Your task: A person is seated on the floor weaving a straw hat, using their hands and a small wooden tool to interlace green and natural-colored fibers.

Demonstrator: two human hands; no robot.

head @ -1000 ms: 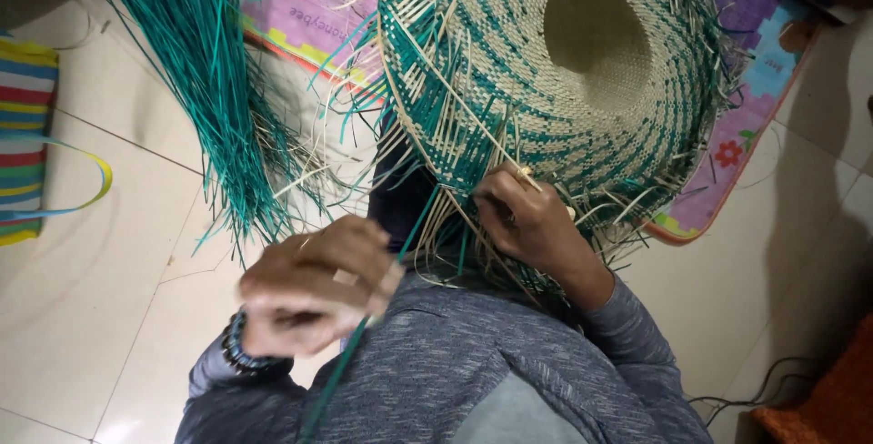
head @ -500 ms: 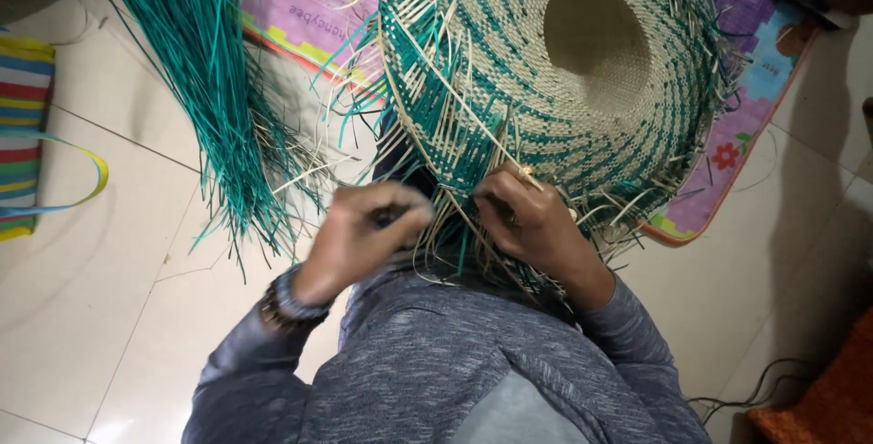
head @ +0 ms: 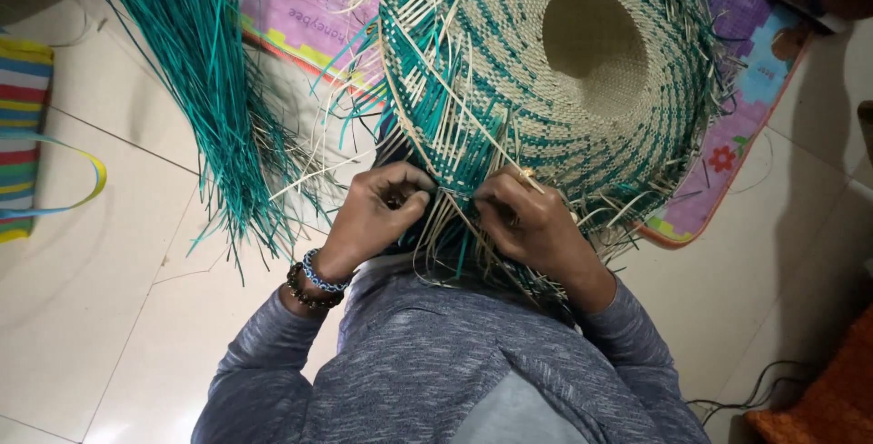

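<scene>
A large woven basket (head: 564,89) of pale straw and teal strips lies on its side in front of me, its round base facing up. Loose strip ends stick out all along its near rim. My left hand (head: 377,212) pinches strips at that rim, fingers closed on them. My right hand (head: 523,216) grips strips just to the right, almost touching the left hand. A beaded bracelet (head: 314,282) sits on my left wrist.
A thick bundle of loose teal strips (head: 195,71) lies on the tiled floor to the left. A colourful play mat (head: 718,162) is under the basket. A striped bag (head: 27,135) sits at the far left. An orange cloth (head: 818,398) and a cable are at the lower right.
My left hand rose from near my chest, where it pulled a teal strip, up to the basket rim beside my right hand. The right hand stayed at the rim.
</scene>
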